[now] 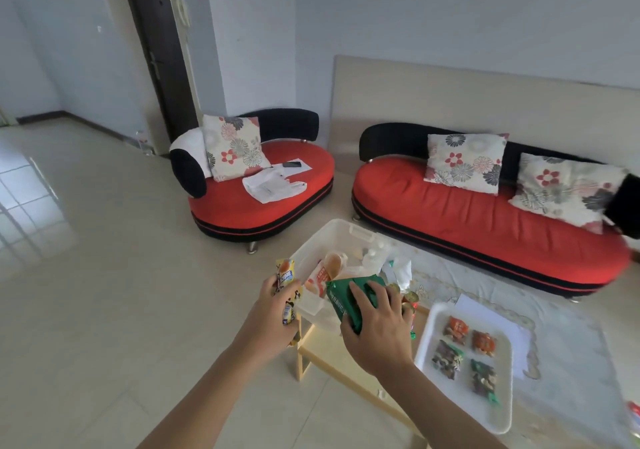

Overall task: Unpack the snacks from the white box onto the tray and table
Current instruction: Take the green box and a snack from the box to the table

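While a small red sofa (pixel 263 206) with a flowered cushion (pixel 233 147) and some papers (pixel 266 185) on its seat stands on the floor (pixel 104 275) at 11 o'clock of the white box (pixel 313 237), the left hand (pixel 277 313) is held just off the surface's left end, at 8 o'clock of that box. Its fingers (pixel 268 284) are curled round a bunch of yellow snack packets (pixel 289 286), which stick upright out of the grip. The white box sits on the left end of the surface and holds more wrapped snacks, among them a red-and-white packet (pixel 320 277). At the box's 5 o'clock rim the right hand (pixel 377 327) lies palm down on a green packet (pixel 341 298). Its fingers (pixel 360 294) spread over the top face while the thumb hooks the near edge, so the packet is gripped. Whether the packet touches the box cannot be told. At 4 o'clock of the right hand a white tray (pixel 427 338) rests on the surface (pixel 571 344), which wears a pale lace cloth, and carries four small packs (pixel 457 329) in two rows of two. A sheet of paper (pixel 491 313) lies partly under the tray's far side. A long red sofa (pixel 467 216) stands at 1 o'clock of the box.
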A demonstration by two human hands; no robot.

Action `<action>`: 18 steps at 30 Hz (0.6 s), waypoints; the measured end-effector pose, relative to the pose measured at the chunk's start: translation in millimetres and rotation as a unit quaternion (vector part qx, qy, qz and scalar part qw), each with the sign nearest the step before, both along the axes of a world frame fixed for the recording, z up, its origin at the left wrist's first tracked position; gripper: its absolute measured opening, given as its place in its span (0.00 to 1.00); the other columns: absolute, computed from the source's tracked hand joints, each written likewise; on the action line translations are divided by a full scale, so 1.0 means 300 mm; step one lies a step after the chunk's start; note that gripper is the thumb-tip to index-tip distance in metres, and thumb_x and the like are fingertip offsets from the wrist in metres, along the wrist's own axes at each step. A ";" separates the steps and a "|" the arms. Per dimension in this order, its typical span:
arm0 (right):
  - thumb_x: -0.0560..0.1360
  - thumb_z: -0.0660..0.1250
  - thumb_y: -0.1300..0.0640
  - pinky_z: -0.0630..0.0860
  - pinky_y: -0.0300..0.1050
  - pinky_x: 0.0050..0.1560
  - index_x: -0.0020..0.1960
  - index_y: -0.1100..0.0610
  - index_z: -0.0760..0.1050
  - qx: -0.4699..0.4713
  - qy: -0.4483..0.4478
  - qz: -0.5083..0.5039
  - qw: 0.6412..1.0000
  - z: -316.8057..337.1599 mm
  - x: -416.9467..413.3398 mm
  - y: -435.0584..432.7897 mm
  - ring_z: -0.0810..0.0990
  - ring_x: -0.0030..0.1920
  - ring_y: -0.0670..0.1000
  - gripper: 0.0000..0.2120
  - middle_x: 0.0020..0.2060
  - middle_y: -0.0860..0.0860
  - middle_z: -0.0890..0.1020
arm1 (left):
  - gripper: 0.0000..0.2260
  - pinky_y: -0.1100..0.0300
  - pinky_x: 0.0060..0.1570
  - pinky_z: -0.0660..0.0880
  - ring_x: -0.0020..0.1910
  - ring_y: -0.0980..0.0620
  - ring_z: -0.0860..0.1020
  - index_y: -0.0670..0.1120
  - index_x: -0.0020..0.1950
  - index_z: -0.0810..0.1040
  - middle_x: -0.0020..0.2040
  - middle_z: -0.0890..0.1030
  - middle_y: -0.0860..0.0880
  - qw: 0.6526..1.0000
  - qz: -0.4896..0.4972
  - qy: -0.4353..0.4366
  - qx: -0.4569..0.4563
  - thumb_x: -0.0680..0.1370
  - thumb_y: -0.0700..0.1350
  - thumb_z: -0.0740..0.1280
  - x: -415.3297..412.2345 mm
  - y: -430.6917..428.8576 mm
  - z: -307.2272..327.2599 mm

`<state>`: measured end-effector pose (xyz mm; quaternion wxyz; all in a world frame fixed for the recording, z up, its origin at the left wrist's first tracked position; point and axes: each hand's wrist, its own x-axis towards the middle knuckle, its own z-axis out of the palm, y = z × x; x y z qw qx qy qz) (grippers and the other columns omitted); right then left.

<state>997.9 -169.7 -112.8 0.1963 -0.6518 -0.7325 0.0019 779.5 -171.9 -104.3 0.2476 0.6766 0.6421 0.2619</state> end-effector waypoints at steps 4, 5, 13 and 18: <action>0.73 0.56 0.39 0.73 0.63 0.61 0.72 0.46 0.71 -0.004 0.019 -0.062 0.998 0.012 -0.097 0.086 0.70 0.68 0.57 0.29 0.67 0.50 0.75 | 0.32 0.61 0.59 0.77 0.67 0.52 0.75 0.57 0.78 0.67 0.76 0.57 0.53 0.999 -0.054 0.007 -0.007 0.77 0.38 0.70 -0.109 0.147 0.016; 0.73 0.56 0.38 0.73 0.63 0.60 0.72 0.46 0.72 0.001 0.027 -0.076 0.997 0.015 -0.120 0.104 0.70 0.68 0.57 0.29 0.67 0.50 0.75 | 0.32 0.60 0.59 0.77 0.67 0.51 0.75 0.57 0.78 0.67 0.77 0.57 0.53 0.998 -0.069 0.010 -0.010 0.77 0.38 0.71 -0.134 0.181 0.022; 0.73 0.59 0.39 0.70 0.64 0.64 0.72 0.45 0.70 -0.005 0.045 -0.148 0.988 0.039 -0.231 0.218 0.67 0.69 0.57 0.28 0.69 0.49 0.72 | 0.32 0.59 0.62 0.75 0.67 0.52 0.75 0.56 0.79 0.66 0.79 0.55 0.52 0.990 -0.140 0.004 -0.018 0.78 0.41 0.72 -0.235 0.451 0.040; 0.73 0.61 0.39 0.72 0.63 0.62 0.71 0.45 0.72 -0.022 0.041 -0.182 0.982 -0.031 -0.250 0.271 0.70 0.69 0.58 0.28 0.67 0.49 0.74 | 0.33 0.59 0.63 0.77 0.67 0.51 0.76 0.58 0.80 0.64 0.79 0.55 0.52 0.983 -0.178 0.004 -0.039 0.78 0.42 0.73 -0.193 0.592 -0.030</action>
